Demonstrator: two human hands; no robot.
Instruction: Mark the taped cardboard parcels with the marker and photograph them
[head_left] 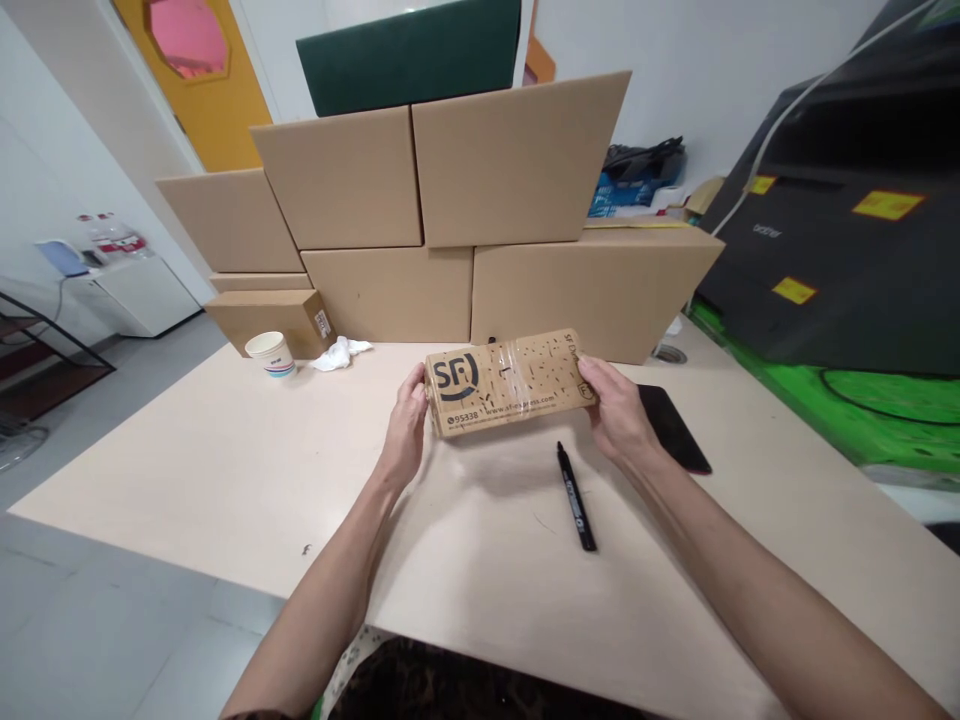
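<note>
A flat brown cardboard box [514, 385] with dark "SF" print and clear tape across its middle is held above the table, slightly tilted. My left hand [407, 420] grips its left end, with the fingers partly hidden behind the edge. At the right end, my right hand [616, 405] is closed on the box, thumb on the printed face. Below the box, a black marker [576, 498] lies on the pale table [480, 580]. A black flat object [675, 430] rests beside my right wrist, partly covered by it.
Several large cardboard boxes [386, 295] stand stacked along the table's back, a dark green box [412, 58] on top. A paper cup [270, 354] and a crumpled tissue [342, 353] sit at the back left. Dark equipment [840, 230] stands at the right.
</note>
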